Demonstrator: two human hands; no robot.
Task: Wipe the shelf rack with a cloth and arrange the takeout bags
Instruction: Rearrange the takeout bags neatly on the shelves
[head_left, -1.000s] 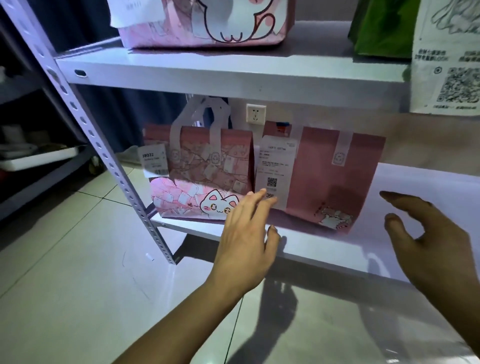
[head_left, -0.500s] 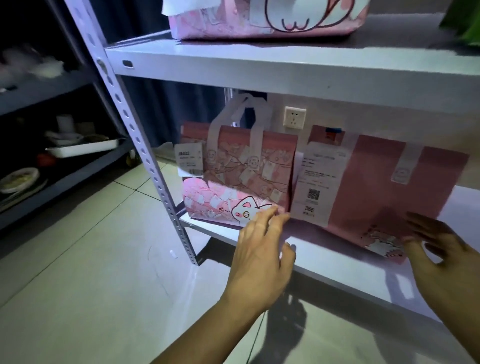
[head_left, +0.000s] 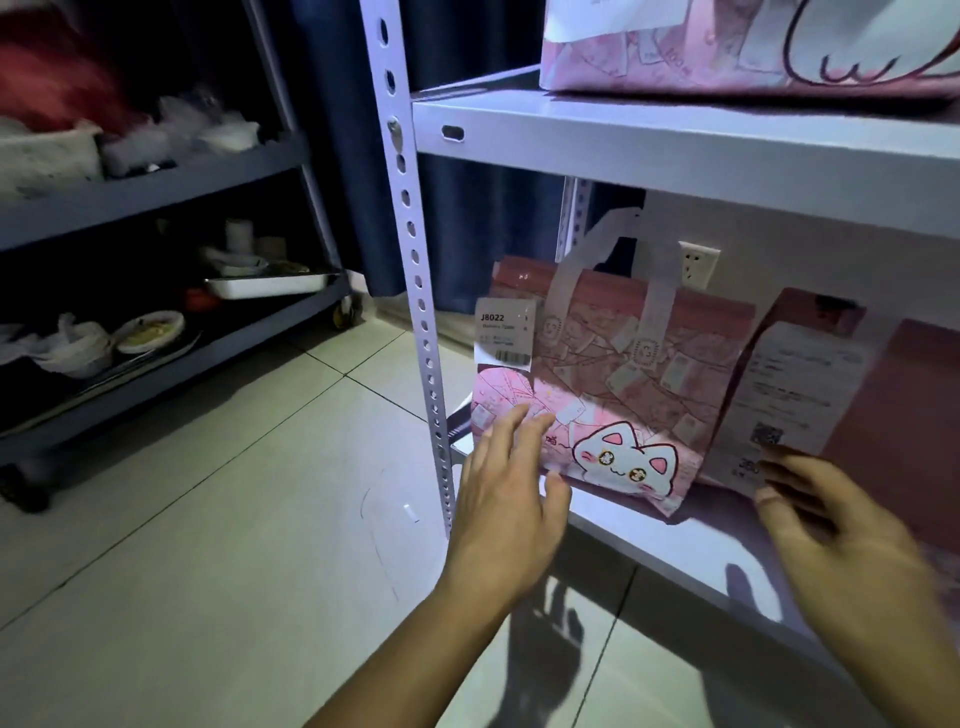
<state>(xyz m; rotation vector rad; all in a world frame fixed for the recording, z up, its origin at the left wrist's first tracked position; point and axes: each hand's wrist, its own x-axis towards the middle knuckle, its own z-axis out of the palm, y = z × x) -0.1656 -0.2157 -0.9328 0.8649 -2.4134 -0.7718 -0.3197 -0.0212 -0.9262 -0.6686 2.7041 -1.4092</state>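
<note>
Both hands reach toward the lower shelf of the white rack. The left hand, fingers straight, touches the lower left corner of the cat-print bag — a pink bag with white handles and a tag reading J8022. The right hand, blurred, fingers loosely spread, is at the receipt on the plain pink bag just beside it. Another pink bag sits on the upper shelf — a dark cart stands off left.

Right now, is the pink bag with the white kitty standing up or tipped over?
Standing up. The pink cat-print takeout bag sits on its base on the white metal shelf, with its pale handles pointing upward.
</note>
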